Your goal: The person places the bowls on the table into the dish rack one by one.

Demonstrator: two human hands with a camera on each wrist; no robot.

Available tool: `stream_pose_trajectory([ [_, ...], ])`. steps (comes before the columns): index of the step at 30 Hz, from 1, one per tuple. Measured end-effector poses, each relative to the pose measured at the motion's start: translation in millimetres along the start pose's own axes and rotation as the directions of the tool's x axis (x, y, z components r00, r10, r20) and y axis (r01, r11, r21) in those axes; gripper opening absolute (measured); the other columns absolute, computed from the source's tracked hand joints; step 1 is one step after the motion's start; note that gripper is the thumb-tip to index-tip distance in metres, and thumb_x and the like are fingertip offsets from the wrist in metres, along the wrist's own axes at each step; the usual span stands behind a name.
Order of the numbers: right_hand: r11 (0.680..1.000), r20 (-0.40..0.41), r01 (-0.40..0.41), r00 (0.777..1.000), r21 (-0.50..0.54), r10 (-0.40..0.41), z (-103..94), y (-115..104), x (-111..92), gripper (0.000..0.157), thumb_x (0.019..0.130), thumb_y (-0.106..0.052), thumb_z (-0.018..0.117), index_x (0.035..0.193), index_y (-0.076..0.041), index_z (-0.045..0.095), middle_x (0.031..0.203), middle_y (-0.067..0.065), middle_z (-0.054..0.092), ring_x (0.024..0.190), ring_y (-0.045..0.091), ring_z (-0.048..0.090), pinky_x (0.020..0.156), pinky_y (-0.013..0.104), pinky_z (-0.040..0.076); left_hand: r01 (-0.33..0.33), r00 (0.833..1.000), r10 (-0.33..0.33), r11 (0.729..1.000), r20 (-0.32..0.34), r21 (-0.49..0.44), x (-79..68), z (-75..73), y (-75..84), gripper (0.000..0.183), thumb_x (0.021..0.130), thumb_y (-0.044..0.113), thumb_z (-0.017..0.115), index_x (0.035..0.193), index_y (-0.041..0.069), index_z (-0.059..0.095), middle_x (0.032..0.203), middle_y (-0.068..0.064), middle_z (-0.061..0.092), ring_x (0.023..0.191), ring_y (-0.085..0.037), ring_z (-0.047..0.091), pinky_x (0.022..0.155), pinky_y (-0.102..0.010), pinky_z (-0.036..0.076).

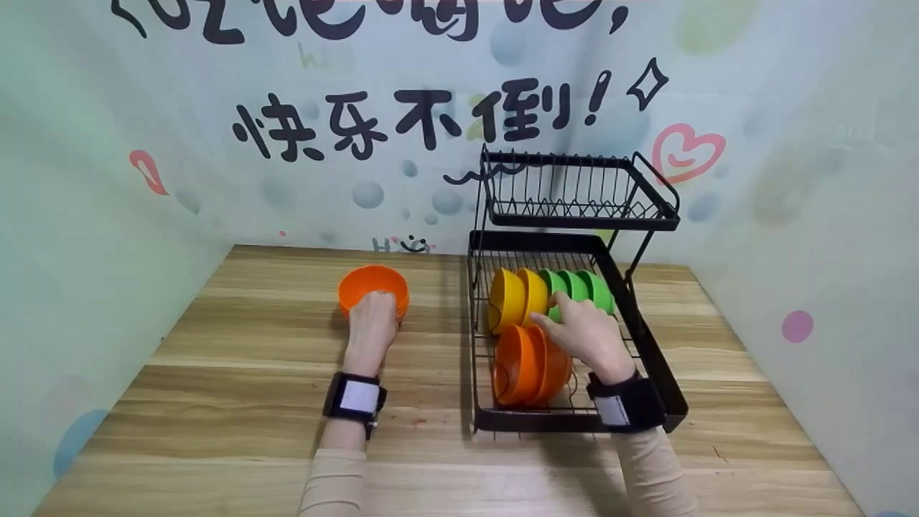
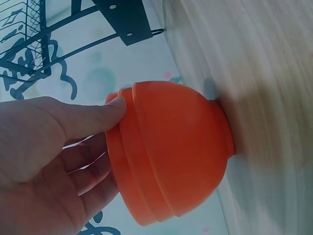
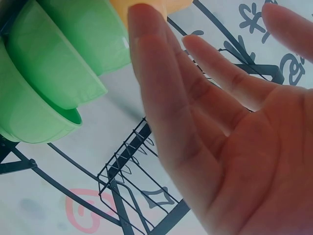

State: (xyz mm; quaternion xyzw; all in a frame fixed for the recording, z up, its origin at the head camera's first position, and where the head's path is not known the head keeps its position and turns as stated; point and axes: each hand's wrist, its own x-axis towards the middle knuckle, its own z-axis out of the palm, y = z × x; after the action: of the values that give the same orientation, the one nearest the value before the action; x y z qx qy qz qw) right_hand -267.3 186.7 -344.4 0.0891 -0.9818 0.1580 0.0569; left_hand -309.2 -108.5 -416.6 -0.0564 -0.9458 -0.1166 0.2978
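On the left of the table stands a stack of nested orange bowls (image 1: 373, 276). My left hand (image 1: 374, 321) pinches the rim of this stack (image 2: 181, 152), thumb on one side and fingers on the other in the left wrist view. Over the dish rack hovers my right hand (image 1: 583, 332), holding nothing, its fingers spread apart. Below and beside it, two orange bowls (image 1: 518, 366) stand on edge in the front row. Behind them are two yellow bowls (image 1: 507, 301) and three green bowls (image 1: 597, 291), also on edge; the right hand partly hides the green ones.
The black two-tier dish rack (image 1: 477, 418) stands right of centre, with its raised wire shelf (image 1: 585, 221) at the back. A wooden table (image 1: 237, 402) lies under everything. A printed backdrop (image 1: 323, 179) closes off the back and sides.
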Motion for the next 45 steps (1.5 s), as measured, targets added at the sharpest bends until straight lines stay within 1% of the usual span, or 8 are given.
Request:
stream_pose_trajectory([
  [7,1.000,-0.003,0.008,1.000,0.004,-0.008,0.6,0.3,-0.2,0.043,0.091,-0.045,0.056,0.110,-0.007,0.059,0.071,0.006,0.057,0.058,0.019,0.053,0.047,0.028,0.036,0.002,1.000,-0.001,1.000,0.030,-0.016,1.3,-1.4,-1.2,0.011,0.073,0.000,0.067,0.063,0.000,0.061,0.068,-0.018,0.064,0.067,-0.037,0.064,0.055,-0.048,0.052],
  [10,1.000,0.000,0.014,1.000,0.003,-0.014,0.4,0.6,-0.2,0.043,0.091,-0.045,0.056,0.110,-0.006,0.059,0.071,0.006,0.056,0.057,0.019,0.053,0.047,0.028,0.036,-0.008,0.999,0.008,1.000,0.031,-0.020,2.4,-2.4,-1.6,0.011,0.073,-0.003,0.065,0.063,0.001,0.060,0.068,-0.017,0.064,0.067,-0.037,0.064,0.055,-0.048,0.052],
  [15,1.000,0.011,0.010,1.000,0.011,-0.010,0.1,0.5,0.2,0.043,0.092,-0.045,0.055,0.110,-0.006,0.059,0.070,0.005,0.055,0.057,0.018,0.052,0.047,0.027,0.036,-0.033,0.999,0.034,0.999,0.023,-0.010,3.6,-3.9,-0.5,0.013,0.073,-0.006,0.060,0.062,0.001,0.060,0.067,-0.017,0.063,0.066,-0.038,0.064,0.054,-0.048,0.052],
  [20,1.000,0.020,0.007,1.000,0.020,-0.007,0.8,0.3,0.3,0.043,0.092,-0.044,0.055,0.110,-0.006,0.059,0.069,0.004,0.054,0.056,0.017,0.051,0.047,0.026,0.036,-0.038,0.999,0.038,0.999,0.017,0.005,3.9,-3.8,-0.1,0.009,0.073,-0.004,0.063,0.066,0.000,0.060,0.068,-0.017,0.062,0.067,-0.038,0.064,0.053,-0.048,0.051],
  [26,1.000,-0.003,0.024,1.000,0.005,-0.024,1.3,0.8,-1.0,0.041,0.091,-0.043,0.056,0.109,-0.007,0.059,0.070,0.005,0.055,0.058,0.018,0.052,0.048,0.027,0.036,-0.045,0.999,0.045,0.999,-0.009,0.017,4.7,-2.6,-0.8,0.009,0.068,-0.005,0.066,0.067,0.000,0.060,0.068,-0.016,0.062,0.066,-0.038,0.064,0.053,-0.048,0.051],
  [29,1.000,-0.007,0.025,1.000,0.006,-0.025,1.1,0.8,-0.7,0.041,0.091,-0.043,0.056,0.109,-0.007,0.059,0.070,0.005,0.056,0.058,0.018,0.053,0.048,0.027,0.036,-0.052,0.999,0.052,0.999,-0.017,0.012,5.2,-4.5,0.2,0.009,0.068,-0.005,0.068,0.069,0.000,0.060,0.068,-0.016,0.062,0.067,-0.037,0.064,0.053,-0.048,0.052],
  [36,1.000,-0.004,0.017,1.000,0.008,-0.017,0.1,0.3,-0.4,0.042,0.092,-0.045,0.056,0.110,-0.007,0.059,0.071,0.005,0.057,0.058,0.018,0.053,0.047,0.027,0.037,-0.102,0.993,0.101,0.995,-0.057,-0.002,8.0,-8.7,2.4,0.009,0.072,-0.003,0.069,0.074,0.000,0.060,0.071,-0.016,0.062,0.068,-0.036,0.063,0.054,-0.047,0.051],
  [45,1.000,-0.005,0.010,1.000,0.020,-0.009,-1.3,-0.2,-0.4,0.042,0.091,-0.046,0.055,0.109,-0.007,0.060,0.074,0.006,0.060,0.059,0.018,0.054,0.048,0.027,0.037,-0.184,0.982,0.182,0.982,-0.058,-0.041,11.2,-11.5,4.2,0.009,0.076,0.000,0.068,0.080,0.003,0.061,0.079,-0.012,0.063,0.076,-0.030,0.062,0.062,-0.042,0.053],
])
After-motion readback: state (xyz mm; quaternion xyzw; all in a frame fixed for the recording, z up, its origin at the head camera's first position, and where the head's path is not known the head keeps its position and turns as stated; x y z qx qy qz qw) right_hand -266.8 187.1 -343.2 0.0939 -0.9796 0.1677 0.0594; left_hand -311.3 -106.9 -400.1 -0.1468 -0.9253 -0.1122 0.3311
